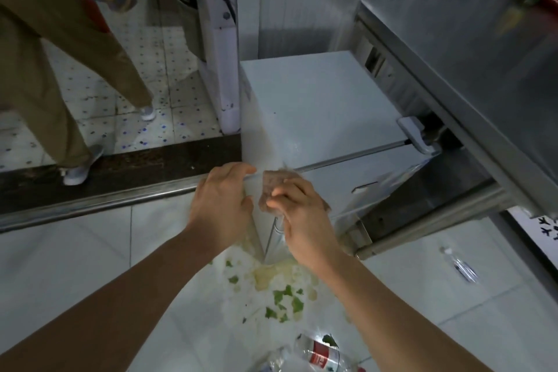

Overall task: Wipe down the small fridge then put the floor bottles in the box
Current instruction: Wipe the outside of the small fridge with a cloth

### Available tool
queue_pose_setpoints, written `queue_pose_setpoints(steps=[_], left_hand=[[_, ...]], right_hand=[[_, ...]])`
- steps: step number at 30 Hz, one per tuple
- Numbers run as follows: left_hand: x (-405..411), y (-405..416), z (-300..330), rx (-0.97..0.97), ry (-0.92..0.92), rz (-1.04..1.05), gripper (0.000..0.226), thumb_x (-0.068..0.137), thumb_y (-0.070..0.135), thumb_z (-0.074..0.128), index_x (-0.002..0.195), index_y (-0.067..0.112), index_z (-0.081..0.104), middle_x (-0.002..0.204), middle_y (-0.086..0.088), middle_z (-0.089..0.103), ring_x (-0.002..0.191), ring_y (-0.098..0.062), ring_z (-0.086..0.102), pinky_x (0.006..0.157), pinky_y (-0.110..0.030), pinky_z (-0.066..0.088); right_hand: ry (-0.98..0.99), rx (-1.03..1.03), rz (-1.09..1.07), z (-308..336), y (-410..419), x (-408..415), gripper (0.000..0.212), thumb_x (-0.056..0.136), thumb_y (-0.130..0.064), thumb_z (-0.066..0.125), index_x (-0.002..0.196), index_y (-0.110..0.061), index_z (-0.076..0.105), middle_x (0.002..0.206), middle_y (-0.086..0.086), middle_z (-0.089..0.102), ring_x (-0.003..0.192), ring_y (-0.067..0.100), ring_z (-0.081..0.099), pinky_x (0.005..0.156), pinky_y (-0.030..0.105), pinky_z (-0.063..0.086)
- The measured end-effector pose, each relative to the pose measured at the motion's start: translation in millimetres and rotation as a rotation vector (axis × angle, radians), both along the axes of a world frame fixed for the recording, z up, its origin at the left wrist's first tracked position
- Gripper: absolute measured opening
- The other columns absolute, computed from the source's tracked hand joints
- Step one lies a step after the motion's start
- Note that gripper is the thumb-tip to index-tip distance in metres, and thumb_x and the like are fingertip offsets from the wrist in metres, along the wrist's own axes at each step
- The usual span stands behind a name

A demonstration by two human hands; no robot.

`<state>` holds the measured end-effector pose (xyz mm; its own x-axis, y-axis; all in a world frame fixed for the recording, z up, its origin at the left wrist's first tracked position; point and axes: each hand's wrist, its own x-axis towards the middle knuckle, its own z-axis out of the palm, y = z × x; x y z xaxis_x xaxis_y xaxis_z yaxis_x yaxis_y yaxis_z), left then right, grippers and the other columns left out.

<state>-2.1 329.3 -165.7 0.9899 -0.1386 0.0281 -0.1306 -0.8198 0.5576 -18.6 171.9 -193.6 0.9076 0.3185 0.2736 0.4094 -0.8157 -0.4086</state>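
A small white fridge [317,106] stands on the floor, seen from above. My left hand [222,199] grips its near top-left corner, fingers curled over the edge. Beside it, my right hand [302,217] holds a crumpled greyish cloth [273,183] against the fridge's front top edge. An empty clear bottle with a red label [320,355] lies on the white floor tiles near the bottom of the view. Another clear bottle [460,263] lies on the floor to the right.
A steel counter [453,54] overhangs the fridge on the right. Green and yellow food scraps [280,290] litter the floor at the fridge's base. A person in brown trousers [45,84] stands beyond the metal door threshold [90,205] at left.
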Motion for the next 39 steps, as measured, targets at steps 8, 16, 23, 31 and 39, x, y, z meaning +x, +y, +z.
queue_pose_setpoints(steps=[8, 16, 23, 31, 39], left_hand=[[-20.9, -18.4, -23.5, -0.078, 0.001, 0.015, 0.050, 0.082, 0.006, 0.060, 0.129, 0.020, 0.048, 0.130, -0.004, 0.051, 0.115, -0.022, 0.053, 0.101, -0.041, 0.042], [-20.7, -50.7, -66.2, -0.193, -0.232, 0.035, 0.061, 0.079, 0.001, 0.061, 0.134, 0.019, 0.043, 0.132, 0.002, 0.046, 0.120, -0.011, 0.039, 0.097, -0.034, 0.047], [-12.7, -55.7, -96.1, -0.220, -0.473, 0.011, 0.060, 0.074, -0.007, 0.060, 0.129, 0.017, 0.050, 0.127, 0.009, 0.044, 0.123, -0.007, 0.037, 0.105, -0.011, 0.023], [-3.3, -51.8, -135.4, -0.202, -0.664, -0.009, 0.064, 0.077, -0.004, 0.058, 0.133, 0.023, 0.042, 0.125, 0.017, 0.038, 0.122, -0.002, 0.034, 0.101, -0.001, 0.020], [-2.2, -48.9, -167.6, -0.199, -0.817, -0.033, 0.063, 0.081, 0.002, 0.057, 0.135, 0.030, 0.038, 0.125, 0.020, 0.037, 0.124, -0.001, 0.033, 0.102, -0.014, 0.027]], right_hand=[[0.054, 0.093, -0.133, -6.6, -54.9, -40.9, 0.043, 0.073, 0.021, 0.058, 0.103, -0.007, 0.072, 0.112, 0.004, 0.064, 0.117, 0.023, 0.050, 0.099, 0.034, 0.046], [-0.151, 0.193, -0.084, -46.7, -85.5, -37.6, 0.039, 0.084, 0.007, 0.052, 0.119, -0.005, 0.063, 0.129, 0.007, 0.054, 0.129, 0.024, 0.041, 0.112, 0.033, 0.034], [-0.478, 0.284, 0.063, -90.1, -84.0, -14.3, 0.039, 0.091, 0.000, 0.038, 0.126, 0.000, 0.054, 0.133, 0.012, 0.049, 0.133, 0.028, 0.035, 0.115, 0.032, 0.026], [-0.877, 0.060, 0.221, -113.9, -65.7, 38.6, 0.041, 0.091, -0.001, 0.047, 0.132, -0.004, 0.050, 0.139, 0.015, 0.045, 0.134, 0.035, 0.032, 0.112, 0.045, 0.029], [-1.144, -0.065, 0.224, -162.0, -71.2, 67.9, 0.038, 0.096, -0.005, 0.035, 0.127, -0.003, 0.057, 0.139, 0.015, 0.044, 0.135, 0.036, 0.026, 0.109, 0.055, 0.032]])
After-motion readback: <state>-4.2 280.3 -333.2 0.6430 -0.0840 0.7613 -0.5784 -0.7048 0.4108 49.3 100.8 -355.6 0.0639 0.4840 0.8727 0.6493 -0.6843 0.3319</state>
